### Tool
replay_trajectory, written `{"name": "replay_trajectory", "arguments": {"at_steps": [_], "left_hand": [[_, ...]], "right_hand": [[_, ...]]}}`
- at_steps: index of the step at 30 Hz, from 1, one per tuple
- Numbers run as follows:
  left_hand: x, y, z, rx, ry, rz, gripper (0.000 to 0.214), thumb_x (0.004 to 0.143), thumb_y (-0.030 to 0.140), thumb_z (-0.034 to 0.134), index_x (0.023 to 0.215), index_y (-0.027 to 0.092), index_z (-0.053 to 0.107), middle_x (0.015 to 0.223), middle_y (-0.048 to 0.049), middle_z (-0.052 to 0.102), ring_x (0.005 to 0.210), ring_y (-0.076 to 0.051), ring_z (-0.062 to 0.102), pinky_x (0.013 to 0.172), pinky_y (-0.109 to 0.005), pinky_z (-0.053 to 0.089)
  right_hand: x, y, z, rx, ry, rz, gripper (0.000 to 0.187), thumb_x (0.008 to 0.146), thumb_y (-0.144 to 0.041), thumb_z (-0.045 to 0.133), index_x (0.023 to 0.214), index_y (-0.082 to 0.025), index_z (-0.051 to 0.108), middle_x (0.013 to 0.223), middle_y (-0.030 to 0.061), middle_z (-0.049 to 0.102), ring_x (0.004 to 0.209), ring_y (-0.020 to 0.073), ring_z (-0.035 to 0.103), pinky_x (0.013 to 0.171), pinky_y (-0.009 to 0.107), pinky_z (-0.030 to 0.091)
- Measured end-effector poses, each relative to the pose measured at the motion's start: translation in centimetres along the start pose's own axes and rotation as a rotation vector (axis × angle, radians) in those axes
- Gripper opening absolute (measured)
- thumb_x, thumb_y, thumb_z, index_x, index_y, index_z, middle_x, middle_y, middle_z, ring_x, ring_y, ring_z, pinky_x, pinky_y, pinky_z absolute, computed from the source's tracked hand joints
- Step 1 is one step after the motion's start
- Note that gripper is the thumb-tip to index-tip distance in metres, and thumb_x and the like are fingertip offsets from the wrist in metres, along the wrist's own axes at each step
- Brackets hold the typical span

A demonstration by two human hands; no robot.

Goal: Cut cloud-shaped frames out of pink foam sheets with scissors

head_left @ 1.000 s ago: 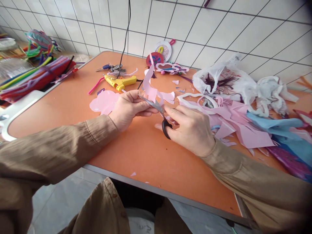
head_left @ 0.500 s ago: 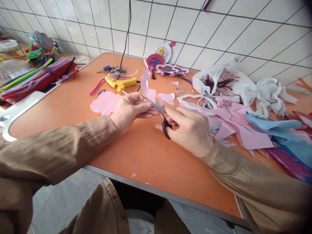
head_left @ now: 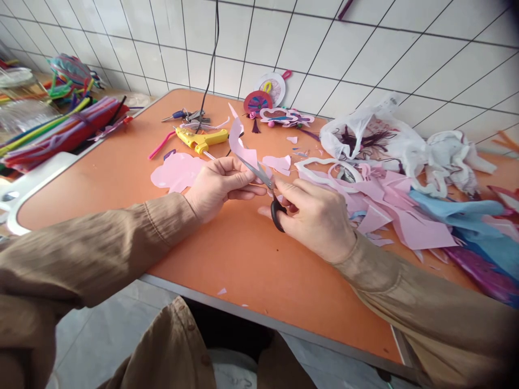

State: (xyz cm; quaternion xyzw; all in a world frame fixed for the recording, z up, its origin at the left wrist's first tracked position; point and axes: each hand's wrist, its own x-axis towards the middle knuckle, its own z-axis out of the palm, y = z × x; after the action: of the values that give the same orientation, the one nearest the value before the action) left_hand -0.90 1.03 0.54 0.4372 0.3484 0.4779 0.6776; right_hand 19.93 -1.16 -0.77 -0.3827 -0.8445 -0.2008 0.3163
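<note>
Craft workspace (head_left: pixel 243 259): scissors (head_left: pixel 268 183), yellow glue gun (head_left: pixel 211 138), pink paper scraps (head_left: pixel 424 228)

The left hand (head_left: pixel 219 186) is bent in a pinch, thumb (head_left: pixel 242 179) uppermost, its lower fingers (head_left: pixel 250 193) pointing at the right hand (head_left: pixel 318 219). The two sit close together. The right hand, knuckles up, has its fingers (head_left: pixel 287 190) curled, its thumb extended toward the left. Both sleeved forearms (head_left: pixel 121 243) slant inward to the hands.

Black-handled scissors (head_left: pixel 270 185) slant; curled pink paper (head_left: pixel 239 143) at the blades (head_left: pixel 263 176).
</note>
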Motion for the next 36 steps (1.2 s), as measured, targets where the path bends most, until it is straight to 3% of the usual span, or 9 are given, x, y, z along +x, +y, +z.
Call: {"name": "replay_trajectory", "arguments": {"at_steps": [8,15,22,36], "left_hand": [[0.08,-0.08,0.01,-0.026,-0.04,-0.019,0.025,0.08,0.021,0.088,0.073,0.012,0.066,0.086,-0.0089,0.081,0.075,-0.018,0.08,0.063,-0.02,0.059],[0.14,0.04,-0.24,-0.008,-0.043,-0.01,0.026,0.074,0.024,0.092,0.074,0.012,0.07,0.081,-0.0067,0.079,0.071,-0.018,0.079,0.064,-0.022,0.06],[0.27,0.62,-0.29,0.112,0.013,0.136,0.009,0.079,0.018,0.082,0.073,0.014,0.078,0.076,-0.005,0.079,0.07,-0.014,0.075,0.067,-0.022,0.059],[0.18,0.35,-0.4,0.093,0.003,0.042,0.015,0.072,0.026,0.089,0.074,0.015,0.079,0.073,-0.0054,0.077,0.071,-0.017,0.075,0.075,-0.029,0.062]], "right_hand": [[-0.03,-0.14,0.04,0.026,0.004,-0.003,0.038,0.101,-0.035,0.063,0.117,-0.005,0.08,0.067,0.001,0.068,0.052,0.0149,0.053,0.054,0.031,0.04],[-0.1,-0.1,-0.18,0.034,-0.021,0.014,0.036,0.094,-0.033,0.074,0.119,-0.007,0.08,0.065,-0.0004,0.065,0.054,0.0152,0.053,0.054,0.031,0.039],[-0.17,-0.01,-0.25,0.042,-0.038,0.009,0.034,0.091,-0.035,0.078,0.113,-0.009,0.08,0.066,-0.001,0.065,0.053,0.0156,0.052,0.053,0.031,0.038],[-0.32,-0.03,-0.02,0.046,-0.042,0.024,0.031,0.098,-0.039,0.07,0.11,-0.012,0.078,0.066,-0.0012,0.063,0.055,0.0147,0.053,0.053,0.029,0.037]]}}
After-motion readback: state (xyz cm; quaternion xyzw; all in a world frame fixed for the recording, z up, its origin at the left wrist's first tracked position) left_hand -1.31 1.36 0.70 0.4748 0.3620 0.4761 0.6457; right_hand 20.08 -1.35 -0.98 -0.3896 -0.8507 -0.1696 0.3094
